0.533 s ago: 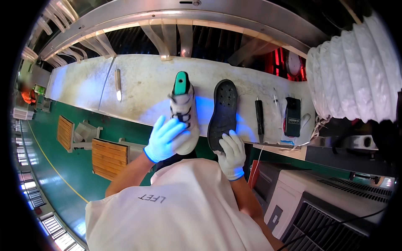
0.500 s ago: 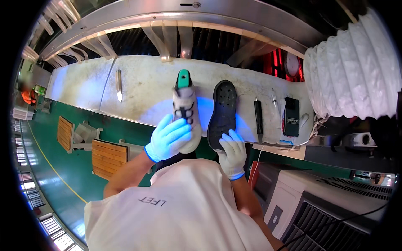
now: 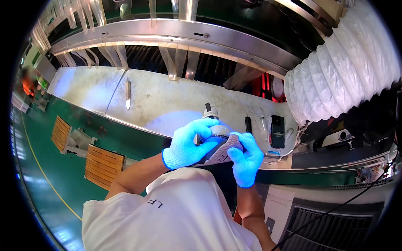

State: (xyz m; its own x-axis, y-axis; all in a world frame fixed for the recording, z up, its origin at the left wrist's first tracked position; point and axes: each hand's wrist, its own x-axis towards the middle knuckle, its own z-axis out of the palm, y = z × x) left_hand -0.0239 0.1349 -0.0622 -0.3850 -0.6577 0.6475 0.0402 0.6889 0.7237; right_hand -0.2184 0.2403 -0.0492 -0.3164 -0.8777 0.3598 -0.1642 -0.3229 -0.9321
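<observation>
In the head view both my gloved hands are together in front of my chest, over the near edge of the bench. My left hand [image 3: 190,142] is closed around a light grey shoe upper [image 3: 220,131], thumb and fingers on its sides. Against the upper's end, my right hand [image 3: 247,161] grips a shoe sole [image 3: 222,152], its ridged tread partly turned toward me. Sole and upper are tilted and meet at a slant; the fingers hide how closely they touch. A dark tab [image 3: 208,107] sticks up at the upper's far end.
A pale bench [image 3: 155,100] runs across, with a knife [image 3: 128,95] at left. At right lie a black-handled tool [image 3: 248,124] and a dark phone-like device [image 3: 277,131]. Behind is a metal-framed conveyor [image 3: 184,44]; a white ribbed duct [image 3: 339,71] hangs at right. Wooden-topped stools [image 3: 104,166] stand at left.
The shoe upper and the sole, earlier side by side at the bench edge, are now lifted and brought together. My right hand moved from resting at the sole's end to gripping it.
</observation>
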